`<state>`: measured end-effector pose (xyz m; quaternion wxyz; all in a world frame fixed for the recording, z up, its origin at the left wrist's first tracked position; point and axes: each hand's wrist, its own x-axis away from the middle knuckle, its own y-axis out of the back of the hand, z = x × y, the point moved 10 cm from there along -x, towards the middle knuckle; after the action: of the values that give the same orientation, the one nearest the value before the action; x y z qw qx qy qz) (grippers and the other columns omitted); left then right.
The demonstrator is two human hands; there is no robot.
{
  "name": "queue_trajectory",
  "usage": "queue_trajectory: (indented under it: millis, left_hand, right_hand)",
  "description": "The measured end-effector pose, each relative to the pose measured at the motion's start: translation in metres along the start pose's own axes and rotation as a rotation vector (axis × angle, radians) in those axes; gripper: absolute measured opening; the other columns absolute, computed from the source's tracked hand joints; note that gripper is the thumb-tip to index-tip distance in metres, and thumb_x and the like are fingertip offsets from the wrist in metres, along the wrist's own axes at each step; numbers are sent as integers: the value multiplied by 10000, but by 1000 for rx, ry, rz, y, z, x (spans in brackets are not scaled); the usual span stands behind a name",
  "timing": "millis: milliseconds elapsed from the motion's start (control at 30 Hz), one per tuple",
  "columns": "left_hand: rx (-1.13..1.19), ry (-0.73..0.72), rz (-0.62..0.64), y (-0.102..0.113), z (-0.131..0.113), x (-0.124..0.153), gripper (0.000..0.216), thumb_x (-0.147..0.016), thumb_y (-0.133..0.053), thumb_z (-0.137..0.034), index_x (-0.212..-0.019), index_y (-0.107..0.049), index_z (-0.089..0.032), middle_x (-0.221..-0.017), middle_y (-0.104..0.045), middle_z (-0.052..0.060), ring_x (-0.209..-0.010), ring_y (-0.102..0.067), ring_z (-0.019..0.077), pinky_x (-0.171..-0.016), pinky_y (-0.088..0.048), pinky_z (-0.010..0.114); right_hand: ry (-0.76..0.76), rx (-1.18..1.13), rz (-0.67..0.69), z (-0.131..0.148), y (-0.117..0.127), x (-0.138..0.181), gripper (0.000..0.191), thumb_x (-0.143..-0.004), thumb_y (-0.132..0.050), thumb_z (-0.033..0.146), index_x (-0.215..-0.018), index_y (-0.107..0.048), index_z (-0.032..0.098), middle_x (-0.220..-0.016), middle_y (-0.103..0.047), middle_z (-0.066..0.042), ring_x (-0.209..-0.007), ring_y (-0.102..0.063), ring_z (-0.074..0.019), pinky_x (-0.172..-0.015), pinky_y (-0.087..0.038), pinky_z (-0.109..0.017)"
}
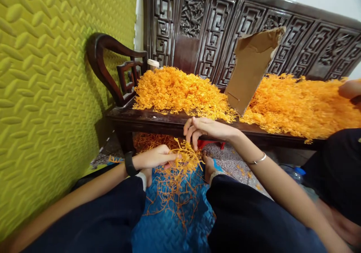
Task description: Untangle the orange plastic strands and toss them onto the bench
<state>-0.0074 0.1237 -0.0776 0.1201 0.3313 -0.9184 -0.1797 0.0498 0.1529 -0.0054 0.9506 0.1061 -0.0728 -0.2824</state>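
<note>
My left hand (156, 157), with a black band on the wrist, is closed on a tangled orange plastic sprig cluster (186, 159) held over my lap. My right hand (201, 129), a thin bangle on its wrist, hangs just above the cluster with fingers bent down and pinching at its top. Bare orange stems (175, 196) lie on the blue mat (169, 230) between my knees. A big heap of orange pieces (180, 91) covers the dark wooden bench (146, 119) right in front of my hands.
A torn cardboard sheet (251, 68) leans against the carved bench back, splitting the heap from a second orange pile (299, 102). A yellow embossed wall (47, 76) stands at left. Another person's hand (349, 89) and dark-clad leg are at right. A plastic bottle (296, 174) lies on the floor.
</note>
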Motion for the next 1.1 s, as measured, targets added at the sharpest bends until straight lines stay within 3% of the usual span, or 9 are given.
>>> queue_trajectory:
  millis: [167, 300, 533, 800, 1000, 1100]
  left_hand:
    - [-56, 9, 125, -14, 0, 1, 556, -821, -455, -554, -441, -458, -148, -412, -413, -40, -415, -342, 67, -497, -311, 224]
    - [-83, 13, 150, -17, 2, 0, 562, -826, -443, -555, -434, -453, -152, -406, -414, -37, -418, -355, 72, -502, -317, 225]
    - [-101, -1, 154, -17, 7, -2, 545, -851, -438, -499, -430, -466, -153, -412, -429, -31, -429, -377, 78, -529, -337, 223]
    - [-74, 20, 138, -19, 10, -8, 540, -874, -399, -488, -451, -467, -159, -426, -433, -30, -435, -380, 82, -531, -340, 220]
    - [-86, 14, 94, -20, 3, -20, 532, -865, -400, -502, -457, -440, -164, -436, -421, -37, -440, -361, 81, -532, -340, 220]
    - [-101, 11, 61, -19, 2, -23, 539, -863, -393, -507, -445, -430, -167, -419, -412, -39, -427, -351, 79, -531, -338, 223]
  right_hand:
    - [-100, -50, 198, -15, -38, 16, 498, -870, -404, 566, -987, -588, 118, -826, -670, -81, -549, -617, -77, -480, -465, -165]
    - [-93, 25, 220, -21, -48, 26, 499, -894, -405, 519, -1026, -631, 94, -741, -673, -71, -541, -611, -80, -496, -461, -177]
    - [-35, 181, -138, -21, -16, 52, 437, -913, -435, 419, -728, -675, 103, -662, -663, -58, -606, -611, -99, -611, -457, -216]
    - [23, 69, -626, -42, 28, 87, 334, -853, -534, 400, -767, -711, 130, -715, -689, -61, -649, -622, -128, -647, -468, -253]
    - [19, -58, -788, -58, 37, 95, 322, -787, -587, 419, -709, -709, 132, -674, -691, -68, -628, -633, -150, -651, -484, -289]
    - [40, -40, -878, -59, 54, 107, 321, -784, -586, 402, -675, -699, 122, -639, -685, -74, -587, -633, -148, -628, -486, -290]
